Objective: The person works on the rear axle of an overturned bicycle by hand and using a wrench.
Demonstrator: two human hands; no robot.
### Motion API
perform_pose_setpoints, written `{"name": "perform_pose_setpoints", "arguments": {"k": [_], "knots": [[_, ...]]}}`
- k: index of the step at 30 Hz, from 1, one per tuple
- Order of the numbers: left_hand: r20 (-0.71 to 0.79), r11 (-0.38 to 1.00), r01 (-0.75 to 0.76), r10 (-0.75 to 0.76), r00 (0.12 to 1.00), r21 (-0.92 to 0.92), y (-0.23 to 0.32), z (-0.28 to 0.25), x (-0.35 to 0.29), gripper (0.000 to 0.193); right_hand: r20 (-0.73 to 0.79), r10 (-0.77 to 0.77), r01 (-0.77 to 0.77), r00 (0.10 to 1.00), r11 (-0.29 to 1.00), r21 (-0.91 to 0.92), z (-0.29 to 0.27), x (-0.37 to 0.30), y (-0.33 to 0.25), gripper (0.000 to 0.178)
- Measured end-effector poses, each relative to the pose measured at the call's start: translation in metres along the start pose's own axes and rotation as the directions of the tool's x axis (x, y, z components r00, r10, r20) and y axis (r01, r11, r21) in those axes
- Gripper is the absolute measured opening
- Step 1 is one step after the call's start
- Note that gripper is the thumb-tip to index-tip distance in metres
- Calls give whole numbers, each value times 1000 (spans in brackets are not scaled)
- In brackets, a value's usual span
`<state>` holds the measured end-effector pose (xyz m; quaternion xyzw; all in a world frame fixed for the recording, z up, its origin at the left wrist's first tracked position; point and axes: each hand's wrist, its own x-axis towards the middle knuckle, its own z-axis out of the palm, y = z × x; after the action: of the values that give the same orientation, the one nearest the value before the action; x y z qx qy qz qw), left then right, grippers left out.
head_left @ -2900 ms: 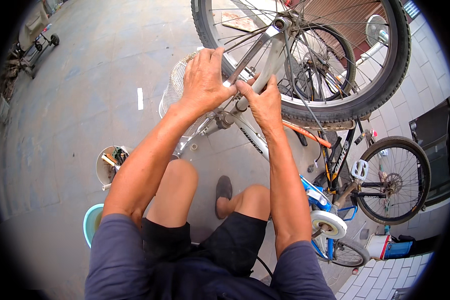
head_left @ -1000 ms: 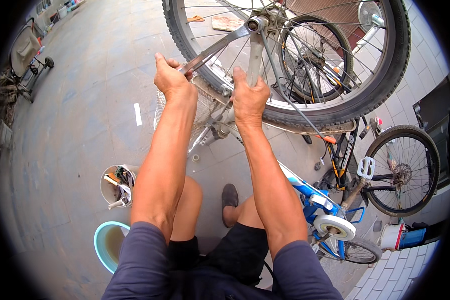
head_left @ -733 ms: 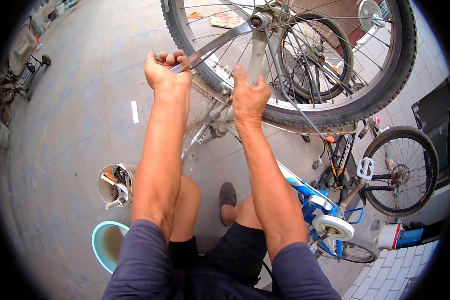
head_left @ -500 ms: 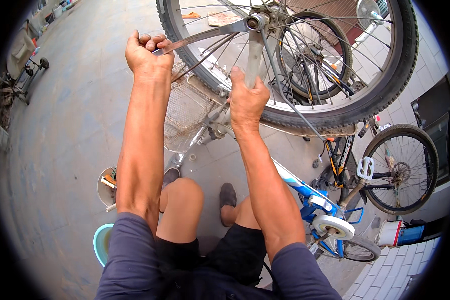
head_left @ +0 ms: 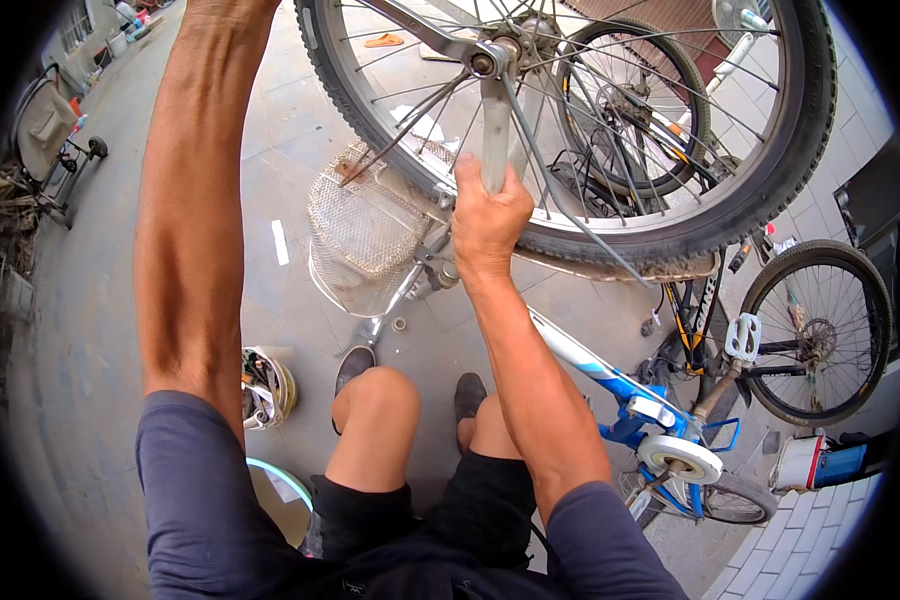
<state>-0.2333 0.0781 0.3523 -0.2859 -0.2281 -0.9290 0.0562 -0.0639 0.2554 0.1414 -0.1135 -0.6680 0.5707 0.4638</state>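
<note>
Apparently the wrench is working the axle nut ahead of the right hand, which is clasping the fork leg in a closed fist, while the left hand is lying out of view, its hold untellable, the next pull calling for bracing.

Grey floor under white strip and bucket.

Bright, even daylight casts faint, soft shadows, the wheel looks fairly crisp, and fisheye distortion bends the white tiles toward a black, softly blurred rim.
</note>
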Motion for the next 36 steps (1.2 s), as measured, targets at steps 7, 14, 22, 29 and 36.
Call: {"name": "perform_pose_setpoints", "arguments": {"k": [7, 14, 22, 29, 36], "knots": [[-474, 997, 73, -55, 879, 21, -34, 20, -37, 38, -47, -61, 57, 997, 995, -80, -6, 4, 5, 24], [-286, 960, 248, -275, 918, -126, -13, -12, 1, 44, 1, 0, 0, 1000, 999, -48, 0, 3, 4, 29], [-271, 935, 331, -355, 895, -130, -12, -7, 9, 41, -61, -46, 37, 997, 990, -137, 0, 6, 7, 26], [23, 965, 242, -245, 969, 102, 3, 70, -14, 42, -81, -68, 58, 994, 990, -126, 3, 0, 3, 22], [558, 896, -115, -162, 814, 428, -17, 166, -94, 38, -57, -74, 65, 996, 985, -159, 1, -1, 9, 24]]}}
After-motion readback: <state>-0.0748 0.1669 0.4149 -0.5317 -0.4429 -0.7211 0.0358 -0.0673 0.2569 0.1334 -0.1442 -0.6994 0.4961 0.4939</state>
